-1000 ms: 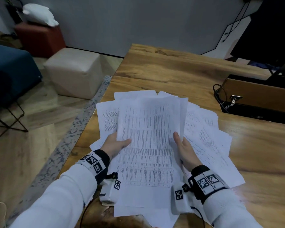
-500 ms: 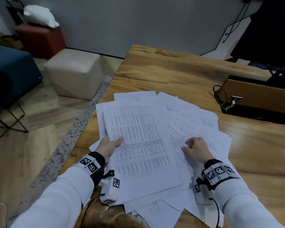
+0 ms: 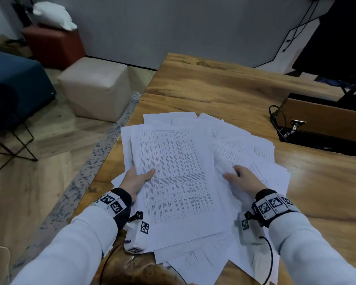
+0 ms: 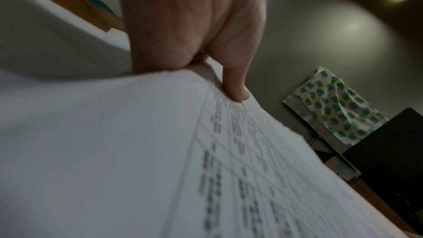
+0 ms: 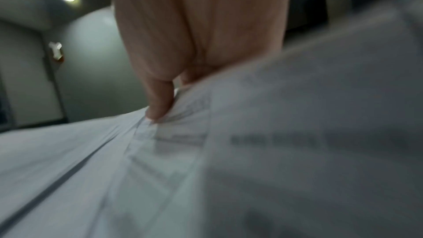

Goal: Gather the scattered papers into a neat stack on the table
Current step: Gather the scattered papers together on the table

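Head alone shows table (image 3: 224, 89).

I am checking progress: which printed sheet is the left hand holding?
The top table-printed sheet, gripped at its left edge by the left hand; the other papers lie fanned underneath.

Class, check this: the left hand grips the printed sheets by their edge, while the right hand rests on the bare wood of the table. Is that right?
Not quite. The right hand lies on the scattered papers, not on the bare table; the head view shows it. The left hand does grip the printed sheets by their edge.
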A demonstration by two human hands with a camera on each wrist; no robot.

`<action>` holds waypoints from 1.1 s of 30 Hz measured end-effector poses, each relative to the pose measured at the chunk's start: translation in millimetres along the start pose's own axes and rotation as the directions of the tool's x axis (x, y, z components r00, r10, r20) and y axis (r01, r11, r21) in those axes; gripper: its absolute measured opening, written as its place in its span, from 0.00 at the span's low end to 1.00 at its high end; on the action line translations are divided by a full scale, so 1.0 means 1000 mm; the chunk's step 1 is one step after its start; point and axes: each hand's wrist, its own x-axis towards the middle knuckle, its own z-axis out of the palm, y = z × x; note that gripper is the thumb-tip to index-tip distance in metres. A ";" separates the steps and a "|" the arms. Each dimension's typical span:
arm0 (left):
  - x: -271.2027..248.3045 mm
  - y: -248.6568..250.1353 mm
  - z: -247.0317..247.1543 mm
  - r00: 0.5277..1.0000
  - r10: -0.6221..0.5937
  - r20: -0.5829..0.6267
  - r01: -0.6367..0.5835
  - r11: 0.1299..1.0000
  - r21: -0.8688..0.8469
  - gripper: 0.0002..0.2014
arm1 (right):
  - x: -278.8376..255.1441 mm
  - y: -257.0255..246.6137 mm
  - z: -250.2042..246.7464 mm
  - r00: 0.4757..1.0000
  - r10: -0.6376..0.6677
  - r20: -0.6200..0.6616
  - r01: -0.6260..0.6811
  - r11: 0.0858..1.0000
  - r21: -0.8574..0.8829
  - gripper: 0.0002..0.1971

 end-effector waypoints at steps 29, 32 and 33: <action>-0.015 0.019 0.036 0.968 0.173 0.180 -0.219 0.935 0.277 0.23 | -0.015 -0.031 0.026 0.978 0.204 -0.033 -0.155 0.828 0.538 0.23; -0.018 0.016 0.037 0.965 0.137 0.224 -0.185 0.960 0.212 0.23 | -0.020 -0.028 0.032 0.972 0.230 -0.048 -0.173 0.839 0.517 0.35; -0.018 0.016 0.036 0.965 0.112 0.238 -0.161 0.967 0.199 0.23 | -0.021 -0.026 0.034 0.978 0.206 -0.020 -0.163 0.827 0.539 0.35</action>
